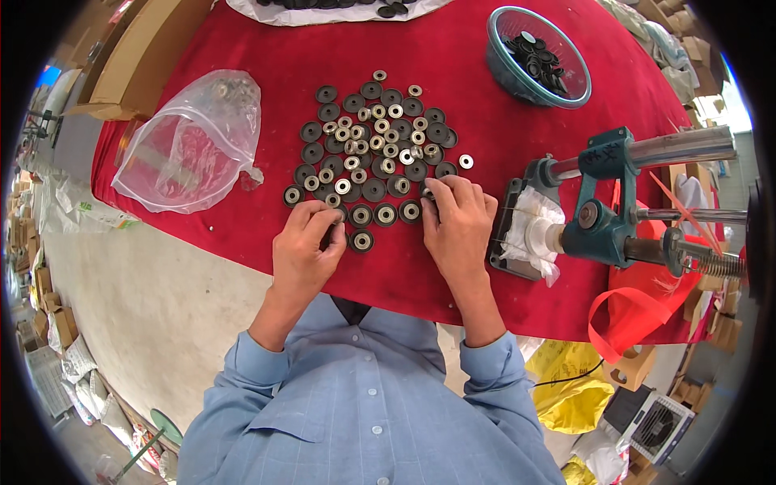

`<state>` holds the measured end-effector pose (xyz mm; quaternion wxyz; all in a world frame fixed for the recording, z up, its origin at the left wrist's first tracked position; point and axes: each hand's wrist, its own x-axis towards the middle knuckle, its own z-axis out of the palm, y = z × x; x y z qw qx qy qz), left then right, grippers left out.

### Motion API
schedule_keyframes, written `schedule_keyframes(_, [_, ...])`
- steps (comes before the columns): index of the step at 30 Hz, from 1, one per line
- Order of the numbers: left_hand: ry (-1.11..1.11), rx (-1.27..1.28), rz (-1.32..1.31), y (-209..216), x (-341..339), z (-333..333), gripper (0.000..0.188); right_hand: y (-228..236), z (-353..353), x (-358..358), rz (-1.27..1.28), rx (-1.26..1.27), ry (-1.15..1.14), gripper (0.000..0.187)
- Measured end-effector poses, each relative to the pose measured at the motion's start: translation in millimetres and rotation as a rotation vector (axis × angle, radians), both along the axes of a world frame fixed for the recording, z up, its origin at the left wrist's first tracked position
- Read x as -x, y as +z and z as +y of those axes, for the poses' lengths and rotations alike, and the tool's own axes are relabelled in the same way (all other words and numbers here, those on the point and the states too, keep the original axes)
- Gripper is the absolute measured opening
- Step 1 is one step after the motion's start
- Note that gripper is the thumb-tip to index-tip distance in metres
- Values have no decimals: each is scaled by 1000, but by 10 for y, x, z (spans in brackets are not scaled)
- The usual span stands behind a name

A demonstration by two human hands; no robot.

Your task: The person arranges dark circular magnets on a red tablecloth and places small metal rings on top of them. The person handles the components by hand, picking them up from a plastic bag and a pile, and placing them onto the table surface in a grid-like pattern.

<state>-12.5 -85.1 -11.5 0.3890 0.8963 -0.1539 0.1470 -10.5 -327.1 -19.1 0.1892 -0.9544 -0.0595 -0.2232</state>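
At the near edge of a group of black plastic wheels and silvery ring bearings, both of my hands rest low over the red cloth. My left hand is closed in a pinch; its fingers mostly hide what they grip. A little to the right, a wheel with a bearing in its middle lies by itself nearest to me. Finger and thumb of my right hand close at the rim of a dark wheel, partly covered. Several wheels with bearings seated in them lie between my hands.
A green hand press stands at right, white cloth on its base. Behind it is a clear bowl of black parts. A clear plastic bag lies left, beside a cardboard box. A red bag hangs at the right edge.
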Motion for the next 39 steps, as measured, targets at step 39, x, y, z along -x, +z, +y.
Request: schedule_keyframes(39, [33, 764, 456, 229, 196, 209, 23, -11, -115, 32, -24, 45, 143, 29])
